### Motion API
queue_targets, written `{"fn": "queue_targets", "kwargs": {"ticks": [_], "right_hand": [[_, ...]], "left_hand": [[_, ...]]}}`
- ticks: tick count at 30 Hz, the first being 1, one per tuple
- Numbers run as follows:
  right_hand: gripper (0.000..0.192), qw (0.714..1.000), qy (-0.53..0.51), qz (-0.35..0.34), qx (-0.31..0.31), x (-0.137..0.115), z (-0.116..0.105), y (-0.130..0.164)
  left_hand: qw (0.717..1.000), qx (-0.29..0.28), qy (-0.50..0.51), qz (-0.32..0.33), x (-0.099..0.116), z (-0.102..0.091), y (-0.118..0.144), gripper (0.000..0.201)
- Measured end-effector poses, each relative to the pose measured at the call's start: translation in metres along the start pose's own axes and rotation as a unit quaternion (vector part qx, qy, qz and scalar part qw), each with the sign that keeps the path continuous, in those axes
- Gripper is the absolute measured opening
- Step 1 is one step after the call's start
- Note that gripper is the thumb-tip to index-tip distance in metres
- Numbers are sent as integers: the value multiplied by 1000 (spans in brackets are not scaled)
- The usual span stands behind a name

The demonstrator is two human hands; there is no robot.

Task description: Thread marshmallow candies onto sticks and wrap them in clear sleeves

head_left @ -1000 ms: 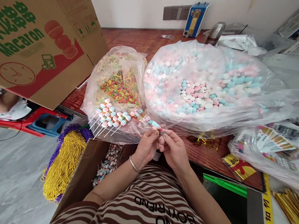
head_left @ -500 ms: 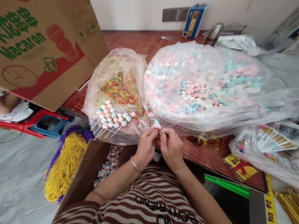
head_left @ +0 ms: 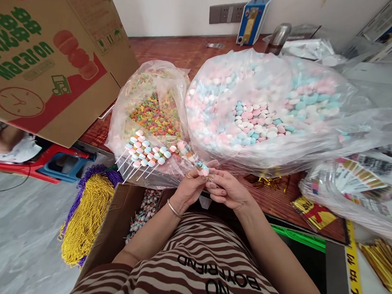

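A candy skewer in a clear printed wrapper (head_left: 193,158) slants up and to the left from between my hands. My left hand (head_left: 189,188) is closed, pinching the wrapper near its lower end. Beside it, my right hand (head_left: 230,189) has thumb and forefinger pressed together at the same lower end, its other fingers curled. Just left of the wrapped skewer, several unwrapped candy skewers (head_left: 145,151) lie in rows on white sticks. They rest on a clear bag of colourful ring-shaped candy (head_left: 158,114). A larger bag of pastel candies (head_left: 255,120) sits to the right.
A big cardboard carton (head_left: 53,63) stands at left on the brown table (head_left: 176,50). An open box (head_left: 108,221) with wrapped sweets is below the edge. Gold beads (head_left: 86,220) hang at left. A bag of printed wrappers (head_left: 359,182) and gold twist ties (head_left: 315,213) lie right.
The wrapped skewer now tilts further left, showing more of its top. My right hand's fingers have shifted around the lower end. The whole view has moved slightly.
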State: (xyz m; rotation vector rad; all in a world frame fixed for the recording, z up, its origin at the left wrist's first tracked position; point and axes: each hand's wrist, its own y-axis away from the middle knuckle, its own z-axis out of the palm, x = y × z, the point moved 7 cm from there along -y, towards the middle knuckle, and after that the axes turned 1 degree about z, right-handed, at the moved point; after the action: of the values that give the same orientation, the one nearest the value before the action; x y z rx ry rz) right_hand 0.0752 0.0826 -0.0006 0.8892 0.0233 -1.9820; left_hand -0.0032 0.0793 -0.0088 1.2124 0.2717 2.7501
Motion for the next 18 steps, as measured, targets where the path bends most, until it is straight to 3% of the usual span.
{"fn": "queue_targets", "kwargs": {"ticks": [4,6,9,11,15,18], "right_hand": [[42,994,49,-74,62,-6,-6,-8],[40,968,137,-157,143,-22,-18,-1],[33,873,288,-280,278,-52,-37,29],[29,822,390,-282,303,-57,-44,46],[24,721,597,-232,265,-39,-43,55],[22,645,702,-217,210,-16,-33,43]], "left_hand": [[997,74,11,15,2,-12,-3,30],[996,81,17,22,10,-19,-6,30],[994,104,38,22,26,-37,-10,31],[992,119,46,2,33,-49,-10,33],[986,161,41,7,44,-69,-3,34],[987,160,22,24,51,-70,1,35]]}}
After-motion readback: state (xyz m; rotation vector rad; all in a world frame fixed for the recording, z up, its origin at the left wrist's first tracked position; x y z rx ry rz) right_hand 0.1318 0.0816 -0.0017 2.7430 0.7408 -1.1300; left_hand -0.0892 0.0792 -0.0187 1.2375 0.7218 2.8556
